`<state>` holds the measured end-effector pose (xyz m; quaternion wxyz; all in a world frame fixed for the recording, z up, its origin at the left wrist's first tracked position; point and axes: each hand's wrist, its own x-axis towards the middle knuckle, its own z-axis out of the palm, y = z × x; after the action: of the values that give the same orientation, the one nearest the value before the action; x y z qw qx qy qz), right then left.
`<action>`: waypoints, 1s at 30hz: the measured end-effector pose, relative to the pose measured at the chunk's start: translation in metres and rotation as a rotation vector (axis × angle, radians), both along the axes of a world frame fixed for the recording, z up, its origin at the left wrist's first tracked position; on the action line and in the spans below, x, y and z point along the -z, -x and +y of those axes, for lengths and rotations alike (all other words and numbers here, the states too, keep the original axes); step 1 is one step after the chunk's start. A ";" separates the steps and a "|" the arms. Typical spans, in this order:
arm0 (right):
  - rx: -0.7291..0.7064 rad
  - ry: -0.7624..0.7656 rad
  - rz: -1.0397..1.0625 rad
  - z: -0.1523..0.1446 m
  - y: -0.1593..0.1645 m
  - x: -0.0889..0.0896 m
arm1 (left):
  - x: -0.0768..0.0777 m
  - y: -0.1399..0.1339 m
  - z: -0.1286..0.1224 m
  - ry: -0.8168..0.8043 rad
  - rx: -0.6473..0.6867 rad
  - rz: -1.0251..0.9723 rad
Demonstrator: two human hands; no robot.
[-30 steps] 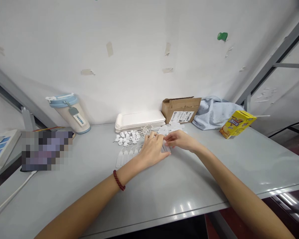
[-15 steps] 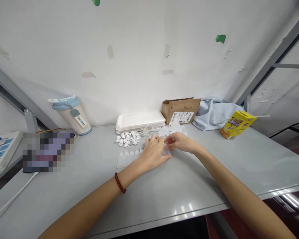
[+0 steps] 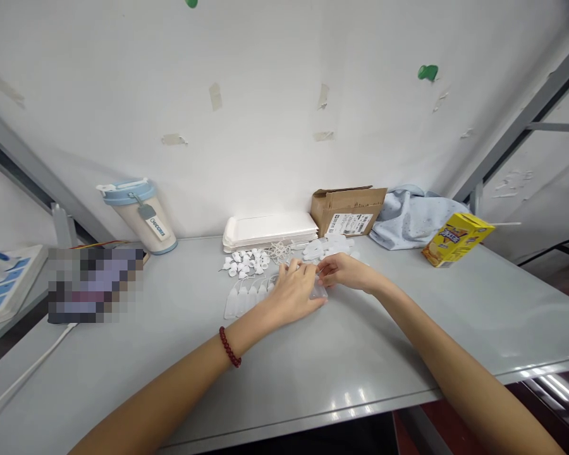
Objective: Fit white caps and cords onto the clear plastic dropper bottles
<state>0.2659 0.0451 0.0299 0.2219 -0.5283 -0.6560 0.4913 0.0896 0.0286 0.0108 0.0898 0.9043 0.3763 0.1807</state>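
A row of translucent plastic tags (image 3: pixel 244 300) with thin white loops lies on the table, partly under my left hand (image 3: pixel 291 294). That hand is palm down with bent fingers, its thumb and fingers around a clear plastic piece (image 3: pixel 318 291). From the other side, my right hand (image 3: pixel 345 272) meets it with thumb and fingers pinched together at the upper end of this piece. Whatever is between the right fingertips is too small to make out. Behind the hands lie small white clip-like parts (image 3: pixel 244 262), a tangle of white strings (image 3: pixel 281 251) and a heap of translucent pieces (image 3: pixel 329 246).
Against the wall stand stacked white trays (image 3: pixel 270 230), an open cardboard box (image 3: pixel 348 212) and a bluish cloth (image 3: pixel 403 215). A yellow drink carton (image 3: pixel 456 240) is at right. At left are a tumbler (image 3: pixel 145 218), a blurred-out device (image 3: pixel 95 284), its cable (image 3: pixel 33 363) and a power strip (image 3: pixel 9 284).
The view has shifted slightly, moving the scene a little to the right. Both hands keep nearly the same pose at the clear piece.
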 end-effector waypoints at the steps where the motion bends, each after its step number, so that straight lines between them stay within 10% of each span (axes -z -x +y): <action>1: 0.000 0.001 -0.001 0.000 0.000 0.000 | 0.000 0.000 0.000 0.000 0.002 0.000; 22: -0.016 0.003 -0.042 0.002 -0.002 -0.001 | -0.006 0.002 -0.001 0.068 0.024 0.041; 30: 0.140 -0.027 -0.073 0.000 -0.006 -0.010 | -0.035 0.018 0.018 0.106 -0.102 -0.131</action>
<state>0.2714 0.0453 0.0394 0.2387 -0.5875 -0.6315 0.4461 0.0713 0.0469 0.0457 0.1524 0.8642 0.4242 0.2236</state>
